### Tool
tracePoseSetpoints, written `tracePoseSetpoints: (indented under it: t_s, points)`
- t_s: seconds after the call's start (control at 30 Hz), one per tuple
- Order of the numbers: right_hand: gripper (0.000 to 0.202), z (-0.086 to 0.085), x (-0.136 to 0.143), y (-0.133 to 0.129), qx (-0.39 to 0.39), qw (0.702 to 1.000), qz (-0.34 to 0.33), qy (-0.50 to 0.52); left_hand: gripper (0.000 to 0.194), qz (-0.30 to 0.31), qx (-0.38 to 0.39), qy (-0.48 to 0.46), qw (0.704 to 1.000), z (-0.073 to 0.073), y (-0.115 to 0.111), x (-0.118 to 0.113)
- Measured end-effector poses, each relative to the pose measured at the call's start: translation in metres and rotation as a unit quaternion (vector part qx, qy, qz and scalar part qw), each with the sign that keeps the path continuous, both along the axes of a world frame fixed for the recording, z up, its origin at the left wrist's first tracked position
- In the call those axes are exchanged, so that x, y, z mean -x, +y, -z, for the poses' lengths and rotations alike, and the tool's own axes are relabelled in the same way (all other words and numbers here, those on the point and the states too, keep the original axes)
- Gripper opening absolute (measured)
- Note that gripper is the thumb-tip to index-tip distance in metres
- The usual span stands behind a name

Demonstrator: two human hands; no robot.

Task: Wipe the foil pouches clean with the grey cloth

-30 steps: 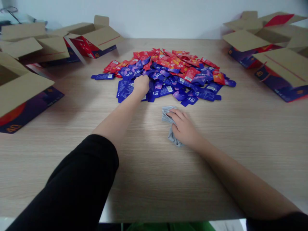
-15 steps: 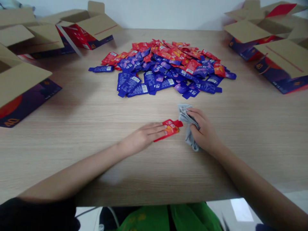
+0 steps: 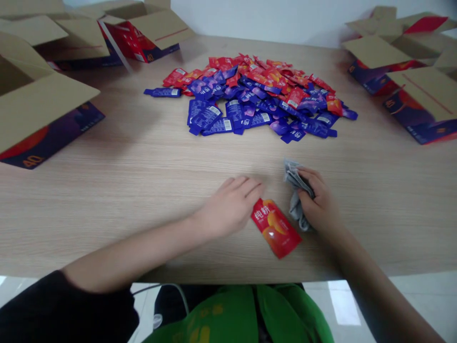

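Note:
A red pouch with orange fruit on it lies on the table between my hands, its front face showing. My left hand has its fingers bent together at the pouch's upper left end, seemingly pinching that end. A folded grey cloth is gripped in my right hand, just right of the pouch. Farther back lies a heap of pouches, red ones mostly behind and blue ones mostly in front.
Open cardboard boxes stand at the left, back left and right. One blue pouch lies at the heap's left edge. The table's front edge runs close below my forearms.
The red pouch has turned and now points down to the right, more of its face uncovered. My left hand has moved from lying over it to its upper end. The view has shifted slightly.

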State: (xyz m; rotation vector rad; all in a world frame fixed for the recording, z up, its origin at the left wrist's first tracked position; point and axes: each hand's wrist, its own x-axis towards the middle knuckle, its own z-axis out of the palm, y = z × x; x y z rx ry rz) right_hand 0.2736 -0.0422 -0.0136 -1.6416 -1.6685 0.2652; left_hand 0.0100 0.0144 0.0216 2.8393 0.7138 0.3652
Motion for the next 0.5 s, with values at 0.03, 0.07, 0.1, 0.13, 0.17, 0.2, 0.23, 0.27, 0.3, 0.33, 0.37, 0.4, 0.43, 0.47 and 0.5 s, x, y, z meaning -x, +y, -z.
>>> tracePoseSetpoints:
  t_s: [0.03, 0.07, 0.1, 0.13, 0.17, 0.2, 0.23, 0.27, 0.3, 0.33, 0.37, 0.4, 0.43, 0.47, 0.5]
  points:
    - [0.043, 0.001, 0.000, -0.001, 0.004, 1.000, -0.002, 0.000, 0.037, 0.037, -0.007, 0.001, 0.999, 0.004, 0.008, 0.004]
    - [0.043, 0.003, 0.001, -0.002, 0.006, 1.000, -0.004, 0.002, 0.037, 0.091, -0.012, 0.003, 0.996, 0.010, 0.014, 0.007]
    - [0.042, 0.004, 0.001, -0.002, 0.007, 1.000, -0.003, 0.004, 0.039, 0.141, -0.012, 0.021, 0.990, 0.016, 0.017, 0.009]
    - [0.042, 0.005, 0.002, -0.001, 0.008, 1.000, 0.000, 0.006, 0.041, 0.160, -0.017, 0.037, 0.986, 0.021, 0.017, 0.010]
    - [0.041, 0.005, 0.003, 0.000, 0.007, 1.000, 0.003, 0.009, 0.042, 0.171, -0.023, 0.054, 0.984, 0.025, 0.013, 0.010]
    - [0.041, 0.005, 0.003, 0.001, 0.005, 1.000, 0.008, 0.012, 0.043, 0.168, -0.030, 0.071, 0.983, 0.027, 0.007, 0.008]
    - [0.040, 0.004, 0.002, 0.003, 0.005, 1.000, 0.012, 0.015, 0.044, 0.154, -0.038, 0.089, 0.983, 0.028, -0.001, 0.005]
    - [0.040, 0.002, 0.001, 0.004, 0.004, 1.000, 0.017, 0.019, 0.045, 0.128, -0.045, 0.110, 0.985, 0.027, -0.009, 0.002]
    - [0.040, -0.001, -0.001, 0.004, 0.002, 0.999, 0.024, 0.022, 0.046, 0.094, -0.051, 0.128, 0.986, 0.026, -0.016, -0.001]
    - [0.039, -0.004, -0.003, 0.003, 0.001, 0.999, 0.034, 0.026, 0.048, 0.054, -0.055, 0.147, 0.986, 0.024, -0.021, -0.003]
    - [0.039, -0.008, -0.004, 0.001, 0.001, 0.998, 0.045, 0.031, 0.050, 0.007, -0.057, 0.162, 0.985, 0.022, -0.024, -0.005]
    - [0.038, -0.011, -0.006, -0.002, 0.001, 0.998, 0.057, 0.038, 0.053, -0.043, -0.056, 0.173, 0.982, 0.021, -0.025, -0.006]
    - [0.038, -0.014, -0.007, -0.006, 0.001, 0.997, 0.068, 0.045, 0.059, -0.084, -0.054, 0.181, 0.978, 0.021, -0.025, -0.006]
    - [0.038, -0.016, -0.006, -0.010, 0.006, 0.996, 0.072, 0.053, 0.067, -0.115, -0.052, 0.187, 0.974, 0.021, -0.023, -0.006]
    - [0.038, -0.017, -0.005, -0.014, 0.013, 0.996, 0.069, 0.061, 0.073, -0.136, -0.050, 0.192, 0.971, 0.022, -0.022, -0.006]
